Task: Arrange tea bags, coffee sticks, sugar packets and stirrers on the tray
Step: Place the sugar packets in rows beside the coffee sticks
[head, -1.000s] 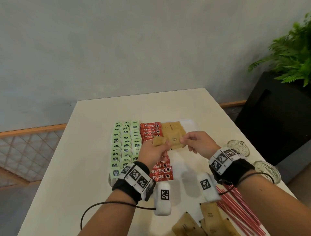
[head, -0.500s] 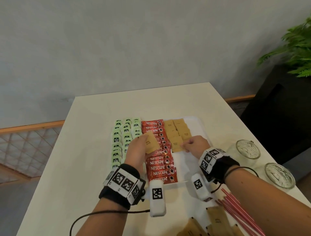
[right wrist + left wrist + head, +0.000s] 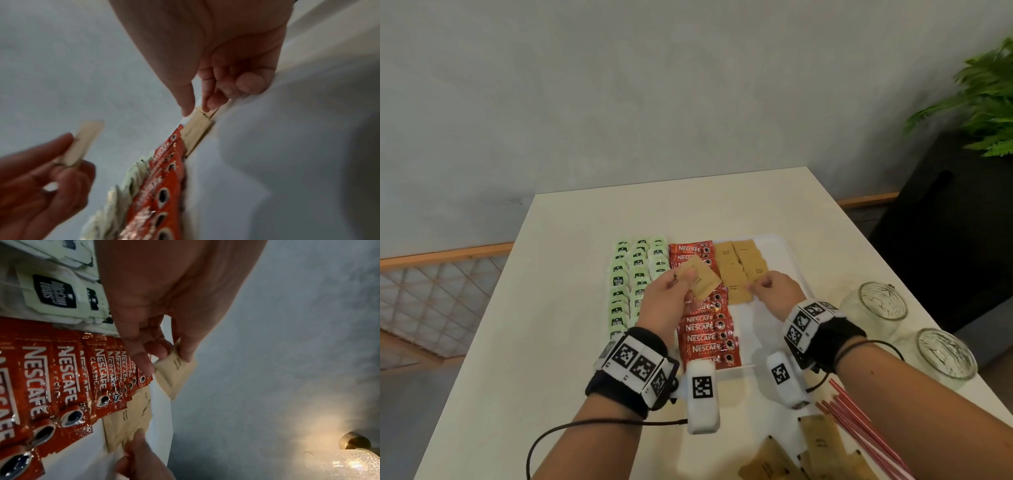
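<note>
Pinching a small stack of brown sugar packets (image 3: 697, 279) between thumb and fingers, the left hand (image 3: 666, 303) holds it lifted above the row of red Nescafe coffee sticks (image 3: 707, 329). From the left wrist view the thumb and fingertips (image 3: 186, 352) are clamped on the upper edge of the held packets, which hang clear of the tray. The right hand (image 3: 777, 296) reaches down to the brown sugar packets already laid on the tray (image 3: 736, 274); its thumb and forefinger (image 3: 209, 104) are curled and meet the near end of the nearest laid packet, the other fingers folded in. Whether it truly grips that packet or only presses it, the blur does not let me say. The two hands are apart, the left a little higher.

On the white tray (image 3: 786, 246) three bands lie side by side: pale green tea bags (image 3: 637, 274) on the left, coffee sticks in the middle, sugar packets to the right of them, overlapping in two short columns. The right part of the tray is bare.

On the pale surface (image 3: 558, 308), near the person, lie more loose brown sugar packets (image 3: 818, 442) and a bundle of red stirrers (image 3: 859, 421). Two glass jars (image 3: 881, 301) stand to the right of the tray.
</note>
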The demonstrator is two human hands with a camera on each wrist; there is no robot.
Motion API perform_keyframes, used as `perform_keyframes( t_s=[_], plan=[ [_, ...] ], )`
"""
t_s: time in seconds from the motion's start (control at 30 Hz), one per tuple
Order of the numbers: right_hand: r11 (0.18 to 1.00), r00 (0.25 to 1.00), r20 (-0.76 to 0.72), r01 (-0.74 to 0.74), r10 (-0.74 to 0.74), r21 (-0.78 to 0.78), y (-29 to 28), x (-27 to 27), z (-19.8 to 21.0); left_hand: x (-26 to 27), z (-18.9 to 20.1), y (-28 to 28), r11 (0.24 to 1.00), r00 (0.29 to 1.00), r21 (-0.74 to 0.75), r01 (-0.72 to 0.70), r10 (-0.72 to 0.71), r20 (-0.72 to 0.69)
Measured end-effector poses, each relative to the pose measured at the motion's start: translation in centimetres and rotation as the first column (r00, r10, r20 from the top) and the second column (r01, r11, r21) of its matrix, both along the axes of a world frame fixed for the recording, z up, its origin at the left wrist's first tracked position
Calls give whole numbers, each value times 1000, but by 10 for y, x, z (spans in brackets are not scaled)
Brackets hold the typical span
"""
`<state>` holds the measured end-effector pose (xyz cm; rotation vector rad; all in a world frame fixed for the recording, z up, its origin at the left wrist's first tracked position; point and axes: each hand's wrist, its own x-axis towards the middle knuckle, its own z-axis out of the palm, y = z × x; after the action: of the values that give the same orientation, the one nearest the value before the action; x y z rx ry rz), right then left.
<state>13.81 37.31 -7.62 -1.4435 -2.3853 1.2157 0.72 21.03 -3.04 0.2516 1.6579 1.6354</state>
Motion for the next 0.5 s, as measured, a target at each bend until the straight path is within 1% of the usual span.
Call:
perform_keyframes(
  t_s=[0.03, 0.1, 0.17, 0.2, 0.27, 0.4, 0.5],
  plan=[
    [1000, 998, -69, 1, -3, -30, -3, 3, 3, 2, 1, -1, 999, 1000, 28, 19, -19, -9],
    [984, 968, -249, -22, -23, -179, -12, 6, 15, 8, 2, -1, 998, 999, 51, 35, -34, -15],
    [934, 919, -390, -84, -63, -348, -21, 8, 29, 15, 1, 2, 998, 999, 61, 26, -28, 28],
    [916, 902, -426, -117, -64, -385, -25, 7, 34, 18, 1, 3, 997, 998, 66, 28, -31, 49],
    [915, 886, -463, -162, -31, -370, -29, 9, 41, 27, 2, 6, 996, 997, 58, 60, -63, 43],
    [934, 873, -487, -163, -15, -320, -27, 14, 51, 39, 6, 5, 983, 975, -26, 182, -184, -126],
    [949, 893, -449, -175, 39, -264, -21, 21, 60, 38, 15, 4, 968, 942, -57, 246, -252, -220]
  ],
)
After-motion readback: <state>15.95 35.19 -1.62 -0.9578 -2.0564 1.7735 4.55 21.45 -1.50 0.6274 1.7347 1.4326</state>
